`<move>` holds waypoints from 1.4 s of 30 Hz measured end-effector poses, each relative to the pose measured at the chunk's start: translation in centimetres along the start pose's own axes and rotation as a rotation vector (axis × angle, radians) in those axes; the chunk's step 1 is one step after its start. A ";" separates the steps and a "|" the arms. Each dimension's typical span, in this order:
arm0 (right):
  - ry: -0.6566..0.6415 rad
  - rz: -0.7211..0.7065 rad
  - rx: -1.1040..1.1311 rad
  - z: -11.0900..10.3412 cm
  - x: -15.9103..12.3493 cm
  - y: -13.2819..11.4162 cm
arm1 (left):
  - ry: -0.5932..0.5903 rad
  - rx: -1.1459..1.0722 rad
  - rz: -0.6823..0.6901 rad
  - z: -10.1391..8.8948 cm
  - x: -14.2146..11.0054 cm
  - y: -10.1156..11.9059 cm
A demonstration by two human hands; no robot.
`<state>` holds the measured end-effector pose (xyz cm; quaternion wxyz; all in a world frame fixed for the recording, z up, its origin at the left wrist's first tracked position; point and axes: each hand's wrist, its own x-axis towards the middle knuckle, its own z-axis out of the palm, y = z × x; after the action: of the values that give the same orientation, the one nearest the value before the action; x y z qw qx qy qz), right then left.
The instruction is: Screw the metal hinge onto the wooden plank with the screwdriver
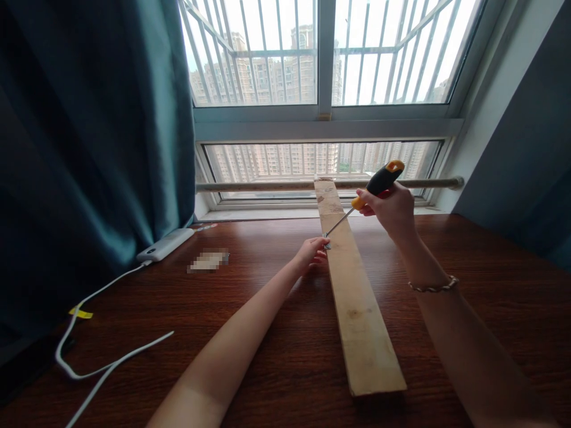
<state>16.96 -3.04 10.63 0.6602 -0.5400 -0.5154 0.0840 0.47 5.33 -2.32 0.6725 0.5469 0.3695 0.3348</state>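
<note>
A long wooden board (357, 309) lies lengthwise on the dark wood surface, its far end by the window rail. On its left edge, toward the far part, sits a small metal bracket (327, 244). My left hand (311, 252) pinches this bracket against the board's edge, fingertips at the metal. My right hand (392, 208) is wrapped round the black and yellow handle of a screwdriver (384, 179). The shaft slants down to the left, and its tip meets the bracket near my left fingertips. Any screw under the tip is too small to make out.
A white power strip (172, 245) lies at the left by the teal curtain (134, 119), its white cable (107, 365) looping toward me. A blurred flat item (207, 261) rests left of my left hand. A metal rail (267, 186) crosses before the window.
</note>
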 end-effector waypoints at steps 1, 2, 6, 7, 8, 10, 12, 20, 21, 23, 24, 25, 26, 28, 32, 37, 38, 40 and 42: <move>0.003 0.005 -0.027 -0.1 0.0 0.0 | -0.005 0.018 -0.002 -0.1 0.0 0.1; -0.004 0.009 -0.053 -0.2 0.1 0.0 | -0.013 0.033 -0.005 -0.2 -0.1 0.2; -0.054 0.045 -0.090 0.0 0.0 0.4 | -0.062 0.052 0.008 -0.2 0.0 0.1; -0.060 0.051 -0.092 0.1 -0.1 0.4 | -0.072 0.041 0.020 -0.2 0.1 -0.1; -0.065 0.055 -0.095 0.2 -0.1 0.5 | -0.082 0.026 0.035 -0.1 0.2 -0.2; -0.065 0.056 -0.101 0.4 -0.2 0.5 | -0.092 -0.011 0.066 0.0 0.4 -0.6; -0.055 0.055 -0.104 0.4 -0.2 0.5 | -0.095 -0.043 0.089 0.2 0.6 -0.8; -0.096 -0.009 -0.126 0.2 -0.1 1.0 | -0.088 -0.106 0.125 0.4 1.0 -1.2; -0.112 -0.009 -0.095 0.3 -0.1 0.9 | -0.086 -0.116 0.129 0.4 1.0 -1.2; -0.173 0.031 0.022 0.4 -0.3 0.3 | -0.082 -0.135 0.133 0.5 1.0 -1.3; -0.212 0.065 0.091 0.4 -0.4 0.0 | -0.081 -0.144 0.133 0.5 1.0 -1.3; -0.249 0.102 0.156 0.4 -0.5 -0.4 | -0.081 -0.153 0.132 0.6 1.0 -1.3; -0.288 0.137 0.215 0.3 -0.6 -0.8 | -0.083 -0.160 0.131 0.6 0.9 -1.4; -0.374 0.187 0.302 -0.1 -0.7 -1.4 | -0.088 -0.174 0.128 0.7 0.9 -1.4; -0.477 0.210 0.311 -0.9 -0.8 -1.7 | -0.078 -0.199 0.111 0.8 0.8 -1.3; -0.062 -0.037 -0.172 0.3 -1.0 -0.4 | -0.028 -0.227 0.078 0.9 0.7 -1.2; 0.010 -0.082 -0.240 0.7 -1.0 -0.1 | -0.022 -0.231 0.073 0.9 0.7 -1.2; 0.064 -0.099 -0.258 1.2 -1.1 0.3 | -0.015 -0.239 0.066 1.0 0.6 -1.2; 0.009 -0.020 -0.132 1.2 -1.1 0.1 | -0.015 -0.251 0.067 1.0 0.7 -1.2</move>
<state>15.57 -2.94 9.72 0.6263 -0.5774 -0.5222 0.0408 1.73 5.19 -3.45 0.7270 0.4730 0.3011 0.3964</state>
